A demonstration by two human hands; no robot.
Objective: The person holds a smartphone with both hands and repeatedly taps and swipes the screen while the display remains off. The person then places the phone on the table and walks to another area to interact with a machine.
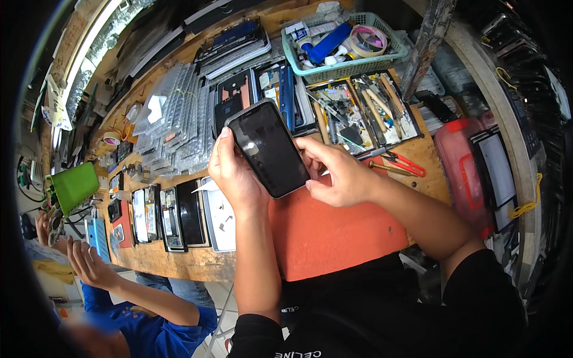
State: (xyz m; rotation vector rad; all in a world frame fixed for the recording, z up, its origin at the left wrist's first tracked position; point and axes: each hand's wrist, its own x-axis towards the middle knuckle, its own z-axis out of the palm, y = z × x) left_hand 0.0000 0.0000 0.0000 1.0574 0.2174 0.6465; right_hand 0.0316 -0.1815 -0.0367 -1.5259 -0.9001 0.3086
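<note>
Holds a dark-screened phone point(271, 149) out in front of the body, above the far edge of a red mat point(340, 238), face up and slanted toward the left at its top. Supports the left side with the left hand point(233, 173), partly closed around it and pressing the thumb along the upper left edge. Grips the right side with the right hand point(334, 173), half curled, with index finger at the edge and thumb at the bottom corner (cannot tell how the fingertips lie behind the phone).

Works at a wooden tabletop point(197, 270). Has a row of flat device parts point(191, 212) beyond the left forearm, and a heap of clear plastic bags point(179, 119) farther back. Has red-handled pliers point(412, 163) near the right forearm, just before an assortment of hand tools point(375, 110). Has a pale green basket point(358, 69) behind those, loaded with small supplies, and a red box point(456, 170) off to the right. Shares the space with a blue-shirted co-worker point(194, 319) at lower left.
</note>
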